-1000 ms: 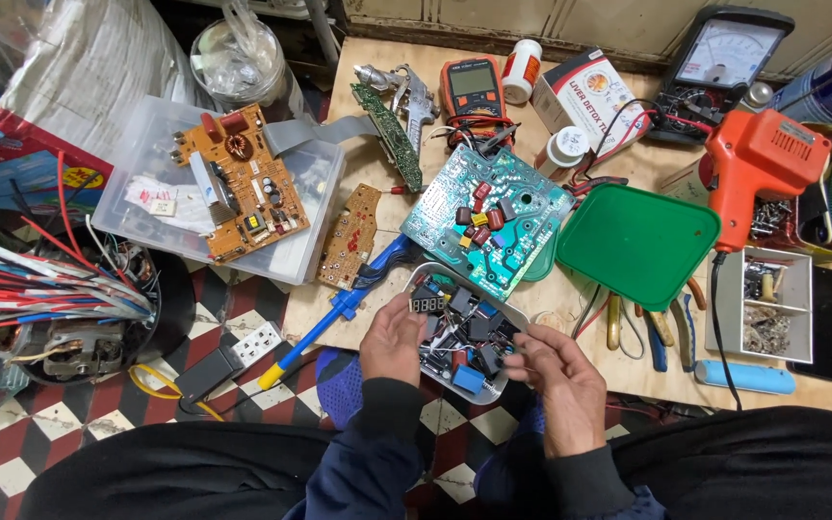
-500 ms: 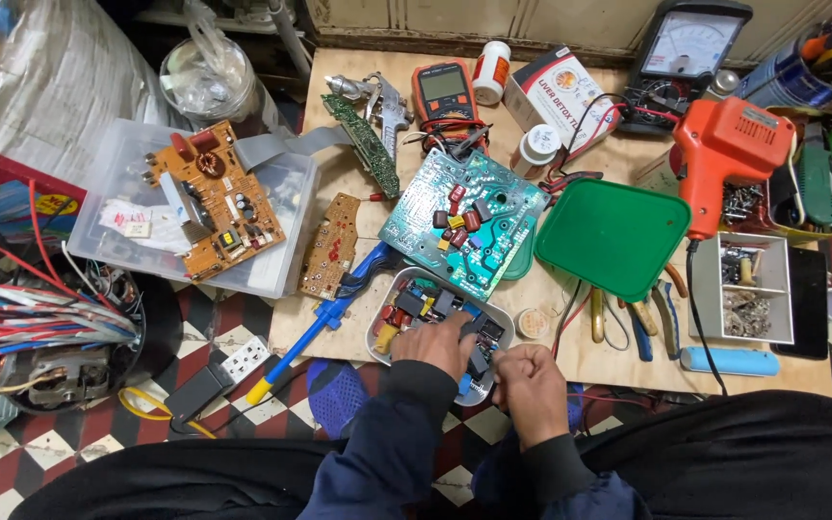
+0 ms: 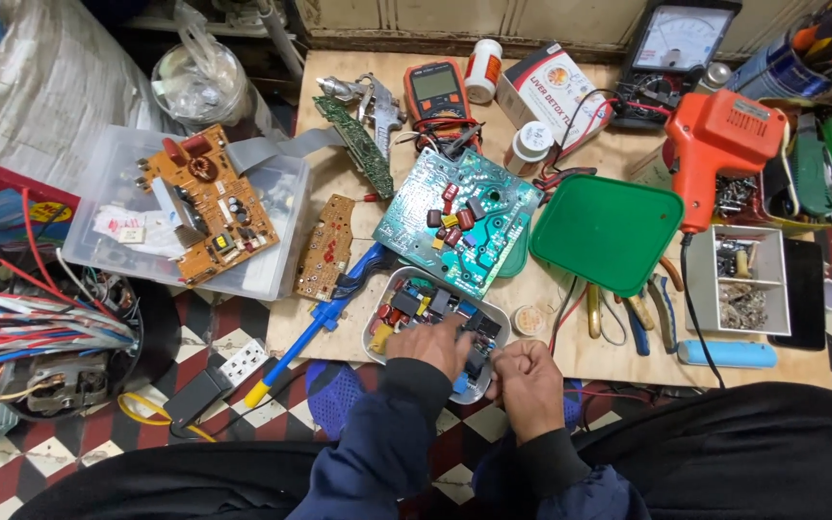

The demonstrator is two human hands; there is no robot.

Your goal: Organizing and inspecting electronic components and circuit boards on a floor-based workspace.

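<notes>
Taking the tray (image 3: 389,294) of small parts at the near edge of the bench (image 3: 339,193) as the landmark, and going left to right: well to its left a clear tub (image 3: 98,193) hangs off the bench with an orange board (image 3: 206,204) lying on top, and below that a bundle of loose wires (image 3: 40,323) spreads over the floor. Just left of the tray lies a small brown board (image 3: 327,246), with a blue screwdriver (image 3: 310,327) slanting off the bench edge. The left hand (image 3: 430,349) rests over the tray's near middle, fingers curled down into the parts; whether it pinches anything I cannot tell. The right hand (image 3: 527,376) sits at the tray's right rim, closed into a loose fist, thumb against the forefinger, and what it holds, if anything, is hidden. Behind the tray, touching its far rim, a green board (image 3: 459,226) lies tilted. To the right are a green lid (image 3: 609,231), pliers (image 3: 628,313), an orange solder gun (image 3: 724,144) and a divided box (image 3: 743,279). The tray overhangs the bench edge, so I judge that a push from either hand could tip it and scatter the parts onto the floor; the green board leaning on it could also slide and knock parts loose.
</notes>
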